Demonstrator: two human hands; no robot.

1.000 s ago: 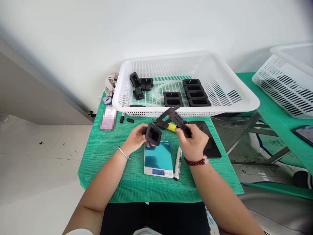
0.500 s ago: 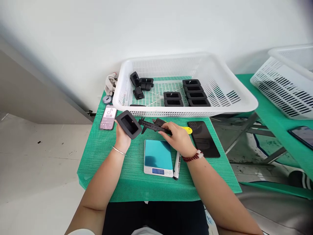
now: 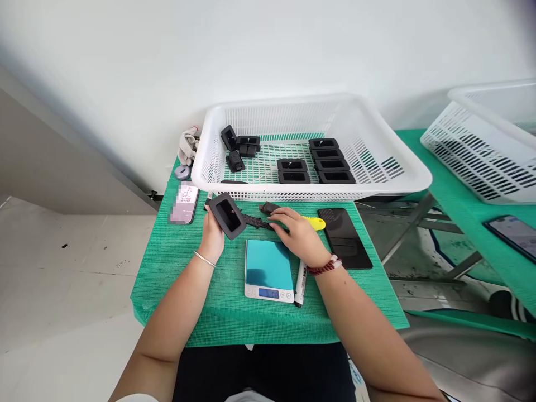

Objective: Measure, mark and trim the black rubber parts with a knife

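My left hand [image 3: 213,237] is closed around a black rectangular plastic part [image 3: 227,216] with a deep rectangular recess. It is held above the mat, its opening turned up towards me. To the right, my right hand [image 3: 304,237] hovers over a black vernier caliper [image 3: 256,221], fingers stretched out and slightly apart. The caliper appears to lie on the green mat, its jaw end partly hidden behind the black part. Beside that hand is a tool with a yellow handle [image 3: 316,223]. In front stands a digital scale [image 3: 268,265], bare on top, with a white marker [image 3: 300,285] alongside.
A large white basket [image 3: 310,190] at the back holds several similar black parts [image 3: 329,164]. A black phone-like slab [image 3: 347,240] lies right, a lit phone [image 3: 184,202] left, near a glove [image 3: 188,146]. Another basket [image 3: 481,151] and phone [image 3: 513,234] occupy the right-hand table.
My right hand has let the caliper down onto the mat and loosened its fingers. My left hand has moved slightly right with the black part, uncovering a marker behind it.
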